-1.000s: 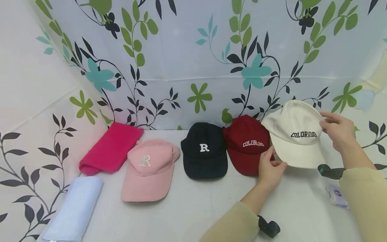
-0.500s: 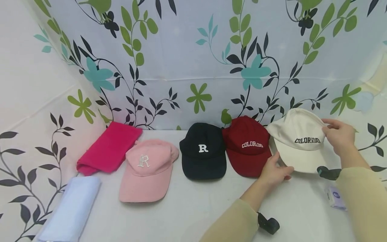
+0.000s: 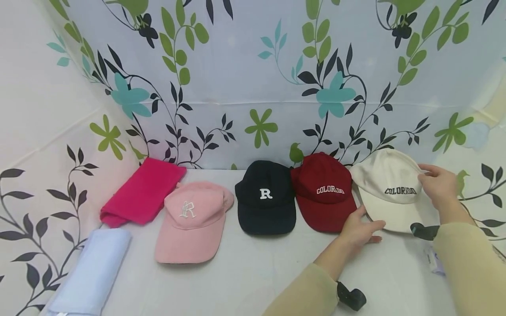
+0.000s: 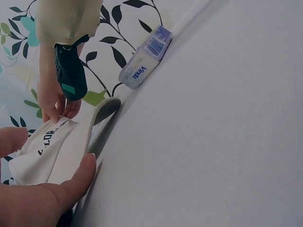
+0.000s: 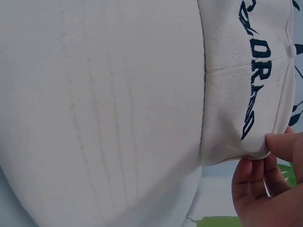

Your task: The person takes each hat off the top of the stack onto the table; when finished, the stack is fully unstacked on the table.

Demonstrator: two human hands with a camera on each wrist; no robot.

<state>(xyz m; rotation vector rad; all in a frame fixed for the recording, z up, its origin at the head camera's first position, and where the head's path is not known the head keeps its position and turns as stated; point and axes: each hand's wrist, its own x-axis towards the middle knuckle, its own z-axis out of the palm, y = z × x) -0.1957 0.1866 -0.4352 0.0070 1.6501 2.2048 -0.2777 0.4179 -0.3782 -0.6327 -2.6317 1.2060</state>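
A white cap (image 3: 389, 188) lettered COLORADO rests at the right end of a row of caps. My right hand (image 3: 440, 186) pinches the right side of its crown; thumb and fingertips meet on the fabric in the right wrist view. At the brim's lower left, my left hand (image 3: 357, 230) has its fingers spread loosely, with a fingertip (image 4: 87, 165) at the brim edge in the left wrist view. Beside the white cap, partly behind my left hand, sits a dark red cap (image 3: 325, 193), also lettered COLORADO.
Leftward along the row are a black cap (image 3: 266, 197) and a pink cap (image 3: 193, 224). A folded magenta cloth (image 3: 144, 191) and a light blue cloth (image 3: 91, 272) lie at far left. A Vinda tissue pack (image 4: 146, 57) is near the right sleeve. Patterned fabric hangs behind.
The white cap has come down and settled beside the red cap, my right hand moving down with it. My left hand has shifted slightly down and right, its fingers loosening from the brim.
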